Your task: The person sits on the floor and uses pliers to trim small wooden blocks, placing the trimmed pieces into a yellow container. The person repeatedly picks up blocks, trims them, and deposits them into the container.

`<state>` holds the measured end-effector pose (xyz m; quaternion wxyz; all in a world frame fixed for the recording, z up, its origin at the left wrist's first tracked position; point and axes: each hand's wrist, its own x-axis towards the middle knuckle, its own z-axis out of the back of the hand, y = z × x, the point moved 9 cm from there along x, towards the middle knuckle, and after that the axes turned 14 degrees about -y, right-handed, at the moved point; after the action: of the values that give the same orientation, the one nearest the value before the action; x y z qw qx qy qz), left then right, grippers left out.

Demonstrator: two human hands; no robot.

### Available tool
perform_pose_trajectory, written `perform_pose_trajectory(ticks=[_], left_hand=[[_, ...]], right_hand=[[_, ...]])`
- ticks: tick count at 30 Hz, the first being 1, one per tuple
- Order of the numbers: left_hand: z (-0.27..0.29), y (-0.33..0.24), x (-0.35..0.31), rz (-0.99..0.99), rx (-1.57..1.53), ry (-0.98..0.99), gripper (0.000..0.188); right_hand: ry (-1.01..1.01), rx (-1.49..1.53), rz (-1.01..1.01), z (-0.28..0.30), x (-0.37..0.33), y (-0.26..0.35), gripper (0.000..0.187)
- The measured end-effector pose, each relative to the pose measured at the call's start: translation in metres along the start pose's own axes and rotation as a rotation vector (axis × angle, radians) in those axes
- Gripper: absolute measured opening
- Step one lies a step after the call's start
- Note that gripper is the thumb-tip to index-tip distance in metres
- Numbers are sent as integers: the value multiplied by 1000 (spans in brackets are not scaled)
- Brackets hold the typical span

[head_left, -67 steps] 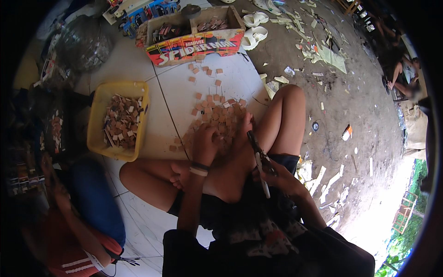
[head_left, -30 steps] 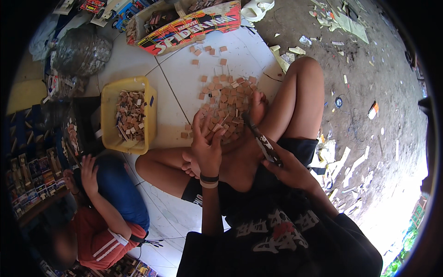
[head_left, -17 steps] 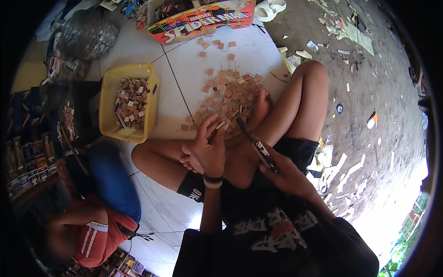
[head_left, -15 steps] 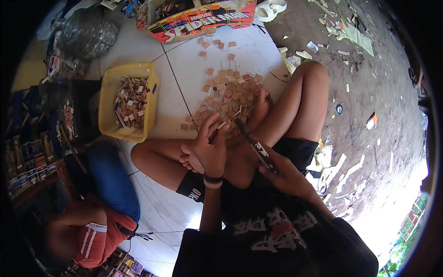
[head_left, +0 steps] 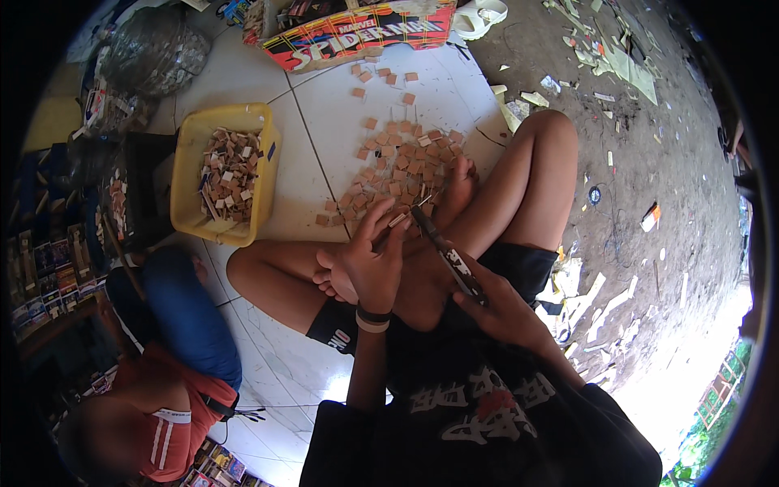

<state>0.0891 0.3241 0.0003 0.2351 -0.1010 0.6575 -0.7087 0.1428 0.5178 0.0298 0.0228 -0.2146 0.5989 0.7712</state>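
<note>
My left hand (head_left: 376,264) is raised over my crossed legs, pinching a small wooden tile (head_left: 397,219) between thumb and fingers. My right hand (head_left: 497,307) is wrapped round a long, slim dark tool (head_left: 446,250) with pale worn patches; its kind is unclear. The tool's far end is just right of the tile, and a thin pale sliver shows beyond it. Past both hands, a loose spread of small square brown tiles (head_left: 414,166) covers the white tiled floor, reaching up to my bare foot (head_left: 457,191).
A yellow tub (head_left: 265,174) of similar pieces stands at left. A printed cardboard box (head_left: 365,36) and white footwear (head_left: 479,18) are at the far side. Another person in a red shirt (head_left: 170,406) sits at lower left. Scraps litter the dark ground (head_left: 625,162) at right.
The pale sliver at the tool's end has shifted slightly. Both hands keep nearly the same place and grip. The person at lower left has moved a little.
</note>
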Motion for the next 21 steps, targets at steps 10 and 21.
perform_pose_trajectory(ticks=[10,21], left_hand=[[0,-2,2,-57,83,7,41],[-9,28,-7,188,-596,-177,28]], right_hand=[[7,-66,-27,0,2,-3,78],[90,163,-176,-15,-2,-13,77]])
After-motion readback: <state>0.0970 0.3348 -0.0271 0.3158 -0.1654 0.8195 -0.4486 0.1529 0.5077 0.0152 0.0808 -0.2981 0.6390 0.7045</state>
